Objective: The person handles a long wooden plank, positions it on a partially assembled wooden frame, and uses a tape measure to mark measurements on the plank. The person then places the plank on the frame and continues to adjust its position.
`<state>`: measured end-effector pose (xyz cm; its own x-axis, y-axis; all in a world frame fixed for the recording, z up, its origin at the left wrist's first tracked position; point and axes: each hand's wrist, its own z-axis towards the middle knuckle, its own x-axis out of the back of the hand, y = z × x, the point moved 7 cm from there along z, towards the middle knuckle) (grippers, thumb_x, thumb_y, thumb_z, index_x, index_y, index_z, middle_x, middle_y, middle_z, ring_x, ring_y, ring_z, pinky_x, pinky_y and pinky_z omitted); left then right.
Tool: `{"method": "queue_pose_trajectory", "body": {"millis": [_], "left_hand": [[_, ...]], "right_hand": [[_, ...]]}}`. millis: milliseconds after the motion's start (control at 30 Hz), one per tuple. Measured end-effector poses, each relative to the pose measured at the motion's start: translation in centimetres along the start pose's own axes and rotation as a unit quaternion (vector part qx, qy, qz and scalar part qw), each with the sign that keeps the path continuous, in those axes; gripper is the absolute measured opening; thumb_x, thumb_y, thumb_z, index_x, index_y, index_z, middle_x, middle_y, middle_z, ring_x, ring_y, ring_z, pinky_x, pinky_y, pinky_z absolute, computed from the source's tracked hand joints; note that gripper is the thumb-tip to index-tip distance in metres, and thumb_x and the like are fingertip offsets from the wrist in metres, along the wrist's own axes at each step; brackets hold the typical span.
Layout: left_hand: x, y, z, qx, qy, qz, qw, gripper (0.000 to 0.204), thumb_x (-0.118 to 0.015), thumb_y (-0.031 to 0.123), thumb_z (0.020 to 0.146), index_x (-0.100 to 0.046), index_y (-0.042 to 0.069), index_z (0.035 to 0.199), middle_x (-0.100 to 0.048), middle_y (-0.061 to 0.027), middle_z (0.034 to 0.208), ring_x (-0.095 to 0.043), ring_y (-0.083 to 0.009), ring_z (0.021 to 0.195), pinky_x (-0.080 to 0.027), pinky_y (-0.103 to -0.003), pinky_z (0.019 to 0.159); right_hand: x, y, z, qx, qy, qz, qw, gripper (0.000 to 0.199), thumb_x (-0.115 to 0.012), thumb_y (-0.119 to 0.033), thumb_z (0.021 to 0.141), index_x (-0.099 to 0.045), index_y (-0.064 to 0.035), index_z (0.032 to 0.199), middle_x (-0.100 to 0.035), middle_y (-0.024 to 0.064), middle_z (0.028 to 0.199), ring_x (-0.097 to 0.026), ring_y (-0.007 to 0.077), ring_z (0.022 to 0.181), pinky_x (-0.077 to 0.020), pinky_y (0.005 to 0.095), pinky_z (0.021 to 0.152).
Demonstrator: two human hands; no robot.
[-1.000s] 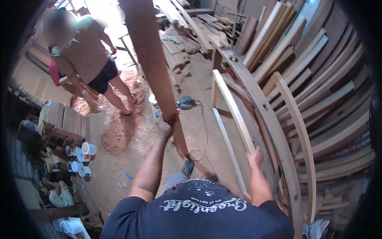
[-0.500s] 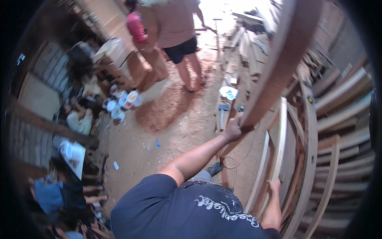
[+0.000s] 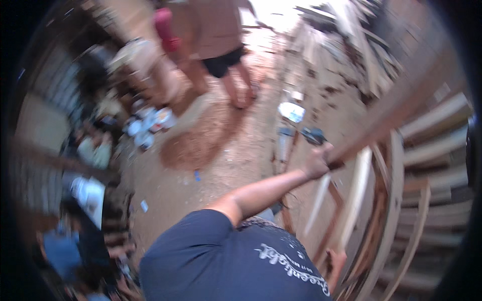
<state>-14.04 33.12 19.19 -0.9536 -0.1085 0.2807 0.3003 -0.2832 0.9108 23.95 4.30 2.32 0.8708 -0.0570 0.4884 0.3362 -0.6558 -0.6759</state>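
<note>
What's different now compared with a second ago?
The long reddish plank has swung from upright at picture centre to leaning right, over the stacked curved wood. The left hand keeps its grip on it. The right hand still holds the pale strip. The bystander remains.

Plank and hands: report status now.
Left hand gripping the long brown plank. Right hand low on a pale strip. Another person's legs stand beyond.
</note>
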Motion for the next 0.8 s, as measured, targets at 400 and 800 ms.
{"method": "queue_pose_trajectory", "body": {"millis": [400, 800], "left_hand": [[-5.8, -4.3, 2.5, -0.027, -0.05, -0.232, 0.971, 0.027, -0.078, 0.013, 0.094, -0.066, 0.002, 0.116, -0.073, -0.0056, 0.102, -0.068, -0.0164, 0.092, -0.053, -0.032, 0.084], [-5.8, 1.4, -7.6, -0.04, 0.013, -0.177, 0.983, 0.036, -0.071, 0.024, 0.101, -0.064, -0.009, 0.113, -0.073, -0.0169, 0.107, -0.072, -0.0232, 0.094, -0.06, -0.036, 0.086]], "right_hand": [[-7.4, 4.1, -21.9, -0.112, 0.098, -0.024, 0.989, 0.063, -0.08, -0.027, 0.077, -0.063, 0.001, 0.13, -0.072, 0.0259, 0.115, -0.07, 0.0396, 0.11, -0.054, 0.0449, 0.095], [-15.3, 14.5, -43.3, -0.158, 0.245, 0.129, 0.948, 0.078, -0.071, -0.027, 0.078, -0.05, -0.0081, 0.15, -0.07, 0.0286, 0.106, -0.068, 0.0448, 0.1, -0.0541, 0.0494, 0.091]]}}
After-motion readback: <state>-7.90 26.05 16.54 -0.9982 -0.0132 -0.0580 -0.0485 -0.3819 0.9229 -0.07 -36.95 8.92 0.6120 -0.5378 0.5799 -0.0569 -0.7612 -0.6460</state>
